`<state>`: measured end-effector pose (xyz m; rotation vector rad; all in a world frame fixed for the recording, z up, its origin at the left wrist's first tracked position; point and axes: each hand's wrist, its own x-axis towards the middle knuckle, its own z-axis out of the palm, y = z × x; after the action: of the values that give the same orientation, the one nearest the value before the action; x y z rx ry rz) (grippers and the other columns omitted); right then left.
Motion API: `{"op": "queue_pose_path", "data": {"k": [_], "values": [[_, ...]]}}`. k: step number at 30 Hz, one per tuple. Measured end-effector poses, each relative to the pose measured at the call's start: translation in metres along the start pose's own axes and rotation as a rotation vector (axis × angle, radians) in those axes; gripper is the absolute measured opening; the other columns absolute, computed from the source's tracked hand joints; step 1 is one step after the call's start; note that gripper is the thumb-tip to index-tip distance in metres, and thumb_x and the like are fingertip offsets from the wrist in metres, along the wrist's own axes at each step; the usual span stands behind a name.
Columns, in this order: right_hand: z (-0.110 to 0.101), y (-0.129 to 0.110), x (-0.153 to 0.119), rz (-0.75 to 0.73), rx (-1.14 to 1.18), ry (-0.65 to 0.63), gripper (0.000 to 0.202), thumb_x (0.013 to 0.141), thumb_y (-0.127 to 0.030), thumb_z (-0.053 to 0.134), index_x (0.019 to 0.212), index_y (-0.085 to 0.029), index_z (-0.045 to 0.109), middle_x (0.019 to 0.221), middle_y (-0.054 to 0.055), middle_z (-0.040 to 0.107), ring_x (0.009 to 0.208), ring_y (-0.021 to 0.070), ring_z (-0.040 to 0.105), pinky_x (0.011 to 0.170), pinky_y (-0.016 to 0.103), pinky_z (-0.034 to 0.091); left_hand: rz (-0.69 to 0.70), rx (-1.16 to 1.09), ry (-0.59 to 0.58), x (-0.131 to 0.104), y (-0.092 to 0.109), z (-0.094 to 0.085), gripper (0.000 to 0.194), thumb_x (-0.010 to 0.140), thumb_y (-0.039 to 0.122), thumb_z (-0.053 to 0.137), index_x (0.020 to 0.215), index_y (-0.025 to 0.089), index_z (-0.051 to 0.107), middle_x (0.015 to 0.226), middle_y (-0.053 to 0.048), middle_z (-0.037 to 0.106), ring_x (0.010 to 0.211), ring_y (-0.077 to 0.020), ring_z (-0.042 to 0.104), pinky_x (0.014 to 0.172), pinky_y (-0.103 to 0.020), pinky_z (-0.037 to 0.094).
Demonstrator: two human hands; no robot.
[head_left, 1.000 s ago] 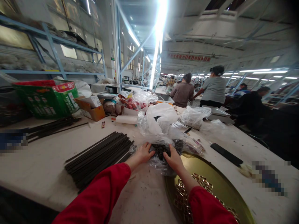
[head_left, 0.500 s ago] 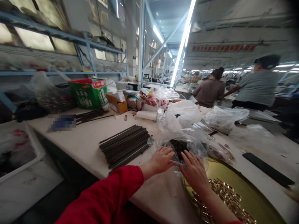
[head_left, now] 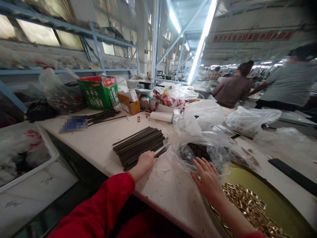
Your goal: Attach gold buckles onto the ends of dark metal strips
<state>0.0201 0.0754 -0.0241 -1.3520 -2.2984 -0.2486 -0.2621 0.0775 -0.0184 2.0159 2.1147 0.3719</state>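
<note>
My left hand (head_left: 146, 162) is closed at the near right edge of a bundle of dark flat strips (head_left: 138, 145) lying on the pale table; what its fingers hold, if anything, is hidden. With fingers spread, my right hand (head_left: 206, 175) rests at the near edge of a clear plastic bag (head_left: 177, 155). Small black pieces (head_left: 198, 150) show in the bag's opening. Below and right of that hand, a round golden tray (head_left: 277, 198) bears a heap of gold-coloured metal buckles (head_left: 250, 205), partly covered by my right forearm.
A green box (head_left: 97, 94), an orange carton (head_left: 130, 102) and a white roll (head_left: 161, 116) stand or lie farther back. White plastic bags (head_left: 203, 115) are beyond the clear one. A dark flat bar (head_left: 293, 173) lies right. Two people (head_left: 234, 86) are at the back right.
My left hand has moved left, away from the clear bag to the dark strips, and has closed. My right hand stays by the bag. The view has shifted slightly.
</note>
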Motion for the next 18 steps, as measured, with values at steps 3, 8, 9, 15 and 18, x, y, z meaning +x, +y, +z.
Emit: {"op": "queue_pose_path", "data": {"k": [3, 8, 9, 15, 18], "values": [[-0.021, -0.017, -0.013, 0.089, 0.246, -0.018, 0.037, 0.083, -0.034, 0.044, 0.114, -0.017, 0.055, 0.116, 0.012, 0.058, 0.111, 0.0278, 0.049, 0.096, 0.044, 0.034, 0.0, -0.066, -0.015, -0.017, 0.003, -0.016, 0.025, 0.084, 0.015, 0.04, 0.104, 0.01, 0.053, 0.092, -0.013, 0.063, 0.083, -0.0225, 0.061, 0.075, -0.032, 0.044], [-0.039, -0.06, -0.032, 0.565, 1.015, -0.193, 0.04, 0.079, -0.047, 0.051, 0.109, -0.02, 0.055, 0.074, 0.003, 0.059, 0.063, 0.0164, 0.055, 0.058, 0.029, 0.046, 0.295, -0.367, -0.267, -0.07, 0.024, -0.03, 0.026, 0.083, 0.015, 0.038, 0.099, 0.019, 0.058, 0.089, -0.002, 0.065, 0.081, -0.0138, 0.06, 0.072, -0.021, 0.044], [-0.04, -0.067, -0.035, 0.668, 1.171, -0.204, 0.044, 0.077, -0.05, 0.053, 0.109, -0.019, 0.054, 0.07, 0.001, 0.057, 0.058, 0.0148, 0.052, 0.053, 0.027, 0.044, 0.351, -0.417, -0.308, -0.08, 0.03, -0.029, 0.027, 0.082, 0.015, 0.038, 0.1, 0.019, 0.059, 0.091, -0.002, 0.065, 0.083, -0.0141, 0.059, 0.075, -0.022, 0.044], [-0.036, -0.075, -0.057, 0.997, 1.497, -0.1, 0.043, 0.071, -0.051, 0.061, 0.095, -0.016, 0.062, 0.065, 0.0, 0.054, 0.057, 0.0116, 0.048, 0.051, 0.024, 0.04, 0.401, -0.422, -0.41, -0.111, 0.054, -0.009, 0.034, 0.088, 0.025, 0.036, 0.117, 0.017, 0.053, 0.102, -0.008, 0.062, 0.092, -0.019, 0.057, 0.082, -0.029, 0.043], [-0.036, -0.074, -0.068, 1.045, 1.54, -0.101, 0.04, 0.071, -0.05, 0.062, 0.091, -0.015, 0.064, 0.064, 0.001, 0.054, 0.057, 0.0115, 0.047, 0.053, 0.024, 0.04, 0.368, -0.517, -0.488, -0.113, 0.062, -0.003, 0.033, 0.09, 0.033, 0.037, 0.113, 0.019, 0.055, 0.105, -0.006, 0.063, 0.095, -0.0182, 0.057, 0.084, -0.028, 0.043]]}}
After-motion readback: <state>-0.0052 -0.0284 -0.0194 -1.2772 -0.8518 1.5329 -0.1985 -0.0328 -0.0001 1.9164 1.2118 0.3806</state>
